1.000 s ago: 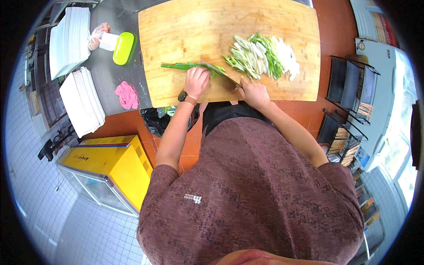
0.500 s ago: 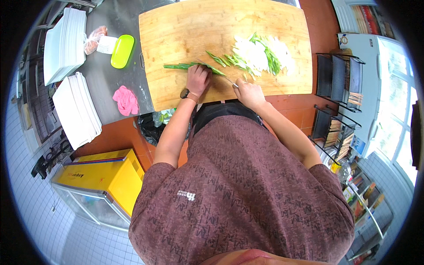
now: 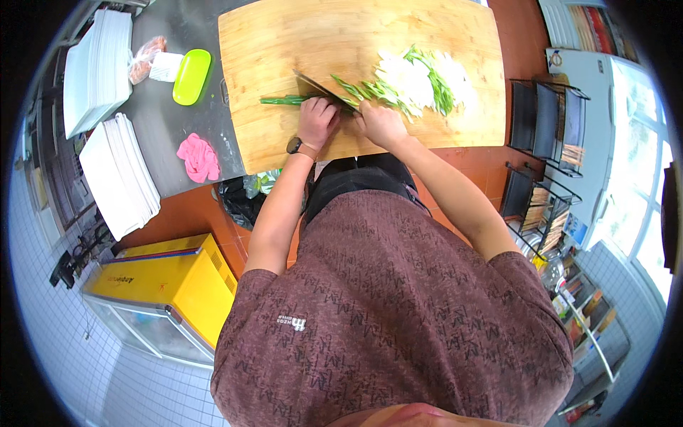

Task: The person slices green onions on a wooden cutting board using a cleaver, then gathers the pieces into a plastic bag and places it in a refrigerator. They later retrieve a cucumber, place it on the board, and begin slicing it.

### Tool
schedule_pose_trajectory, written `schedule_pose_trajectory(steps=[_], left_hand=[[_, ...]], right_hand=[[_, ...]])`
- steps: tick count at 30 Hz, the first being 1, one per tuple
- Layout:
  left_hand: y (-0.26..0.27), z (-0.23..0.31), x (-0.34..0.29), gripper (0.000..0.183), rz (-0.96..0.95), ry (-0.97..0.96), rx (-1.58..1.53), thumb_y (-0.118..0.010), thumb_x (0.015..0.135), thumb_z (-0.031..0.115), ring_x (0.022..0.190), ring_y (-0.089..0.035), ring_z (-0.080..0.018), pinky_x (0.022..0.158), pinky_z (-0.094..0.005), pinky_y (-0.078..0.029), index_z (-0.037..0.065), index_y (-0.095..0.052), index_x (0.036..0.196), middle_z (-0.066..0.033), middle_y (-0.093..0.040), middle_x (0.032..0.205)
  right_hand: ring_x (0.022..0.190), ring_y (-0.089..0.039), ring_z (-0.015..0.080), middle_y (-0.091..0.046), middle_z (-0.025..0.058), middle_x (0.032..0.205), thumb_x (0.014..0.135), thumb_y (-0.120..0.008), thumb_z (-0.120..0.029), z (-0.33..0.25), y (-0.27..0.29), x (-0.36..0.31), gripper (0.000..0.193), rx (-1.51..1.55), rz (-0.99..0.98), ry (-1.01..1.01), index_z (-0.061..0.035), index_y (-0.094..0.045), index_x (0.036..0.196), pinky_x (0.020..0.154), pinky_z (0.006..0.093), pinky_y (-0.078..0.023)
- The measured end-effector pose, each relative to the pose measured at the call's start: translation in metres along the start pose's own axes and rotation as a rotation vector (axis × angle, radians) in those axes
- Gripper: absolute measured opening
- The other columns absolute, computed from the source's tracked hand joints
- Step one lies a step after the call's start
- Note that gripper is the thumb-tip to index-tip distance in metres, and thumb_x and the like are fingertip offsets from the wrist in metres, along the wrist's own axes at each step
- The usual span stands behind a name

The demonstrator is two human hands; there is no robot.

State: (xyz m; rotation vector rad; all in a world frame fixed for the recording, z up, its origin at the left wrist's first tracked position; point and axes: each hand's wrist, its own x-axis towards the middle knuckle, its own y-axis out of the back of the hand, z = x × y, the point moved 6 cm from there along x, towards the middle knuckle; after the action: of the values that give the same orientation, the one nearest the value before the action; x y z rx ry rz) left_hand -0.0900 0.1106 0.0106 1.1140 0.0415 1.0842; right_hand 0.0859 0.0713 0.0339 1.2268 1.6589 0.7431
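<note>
A large wooden cutting board (image 3: 284, 43) lies before me. My left hand (image 3: 319, 122) is closed with bent fingers on a bunch of scallions (image 3: 279, 100), whose green ends stick out to its left. My right hand (image 3: 381, 127) grips a kitchen knife (image 3: 321, 87), the handle hidden in the fist. The dark blade slants away to the far left, just beyond my left knuckles. Cut scallions (image 3: 377, 91), green slivers and white pieces, lie in a loose heap on the right half of the board, close to my right hand.
Left of the board, a grey worktop (image 3: 160, 135) bears a lime-green lidded box (image 3: 192, 77), a pink cloth (image 3: 199, 158) and stacks of white trays (image 3: 121, 178). A black bag (image 3: 238, 203) hangs below the board's near left corner. Black racks (image 3: 544, 124) stand at the right.
My right hand has moved left toward my left hand. The knife blade now shows more fully, slanting past my left knuckles. My left hand stays on the scallions.
</note>
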Motion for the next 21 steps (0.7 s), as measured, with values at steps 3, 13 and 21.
schedule_pose_trajectory(steps=[3,13,21], left_hand=[[0.003,-0.002,-0.004,0.029,0.057,-0.016,-0.003,-0.083,0.077,0.015,0.106,-0.062,-0.0296,0.091,-0.0469,-0.050,0.016,-0.076,0.106,-0.0036,-0.067,0.108],[0.004,-0.004,0.000,0.024,0.050,0.053,0.023,-0.082,0.082,0.016,0.109,-0.061,-0.0306,0.095,-0.0485,-0.046,0.013,-0.074,0.104,-0.0046,-0.067,0.107],[-0.002,-0.006,-0.009,0.027,0.032,0.063,0.043,-0.080,0.075,0.014,0.109,-0.061,-0.0337,0.097,-0.0517,-0.045,0.010,-0.071,0.100,-0.0100,-0.068,0.112]], right_hand=[[0.081,-0.076,0.0460,-0.076,0.0261,0.085,0.103,-0.061,-0.037,0.019,0.007,-0.018,0.033,0.010,-0.056,-0.043,-0.0042,-0.064,0.104,0.076,0.0587,-0.060],[0.076,-0.075,0.0458,-0.074,0.0241,0.078,0.106,-0.060,-0.034,0.010,0.031,-0.044,0.030,0.014,0.036,-0.082,-0.0047,-0.061,0.105,0.073,0.0582,-0.060],[0.082,-0.077,0.0437,-0.075,0.0232,0.083,0.105,-0.062,-0.032,0.011,0.022,-0.079,0.033,-0.072,-0.167,-0.109,0.0001,-0.059,0.112,0.073,0.0565,-0.061]])
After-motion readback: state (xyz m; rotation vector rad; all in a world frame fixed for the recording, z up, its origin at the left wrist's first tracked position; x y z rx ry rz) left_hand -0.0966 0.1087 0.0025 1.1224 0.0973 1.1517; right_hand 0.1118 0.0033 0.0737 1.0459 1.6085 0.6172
